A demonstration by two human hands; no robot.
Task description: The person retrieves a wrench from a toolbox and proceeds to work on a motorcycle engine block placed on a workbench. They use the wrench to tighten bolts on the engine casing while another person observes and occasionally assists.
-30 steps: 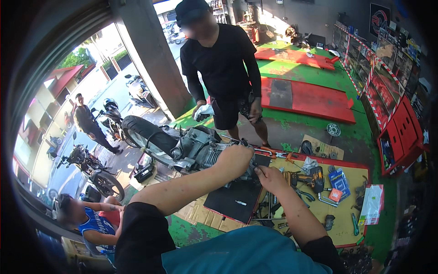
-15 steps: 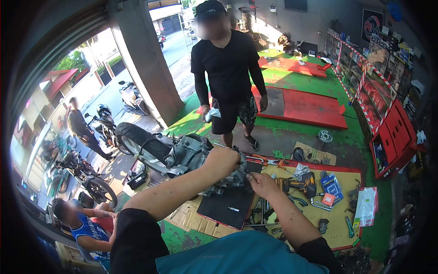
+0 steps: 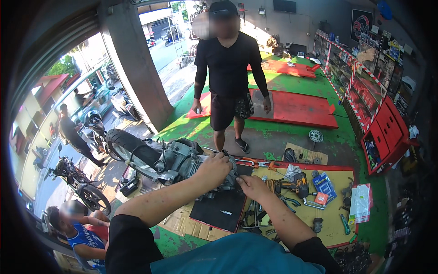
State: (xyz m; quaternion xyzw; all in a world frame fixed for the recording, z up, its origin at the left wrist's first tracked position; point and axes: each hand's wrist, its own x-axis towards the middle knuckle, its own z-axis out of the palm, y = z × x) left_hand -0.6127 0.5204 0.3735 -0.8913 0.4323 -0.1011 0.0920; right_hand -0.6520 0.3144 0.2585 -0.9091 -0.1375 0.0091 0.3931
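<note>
A grey metal motorcycle engine [image 3: 180, 157] lies at the middle of the low work table, with a black-tyred wheel [image 3: 132, 148] at its far left. Over the engine's right end, my left hand [image 3: 215, 170] is closed in a fist; a silver rod-like tool [image 3: 210, 149] sticks out just beyond its knuckles. My right hand [image 3: 253, 187] is closed with thumb and fingers pinched at the engine's right edge. What sits between those fingers is hidden. A black mat [image 3: 214, 211] with a small silver piece [image 3: 226, 212] on it lies below the engine.
On the yellow table top [image 3: 331, 223] at right are a cordless drill [image 3: 294, 185], a blue packet [image 3: 325, 183], pliers [image 3: 289, 201] and loose parts. A person in black [image 3: 230, 59] stands across the table; another person in blue [image 3: 86, 235] sits at lower left. Motorcycles [image 3: 82, 182] stand outside.
The view has shifted slightly, moving the scene a little left. The standing person's hand with a white item has lowered. Both my hands stay at the engine's right end.
</note>
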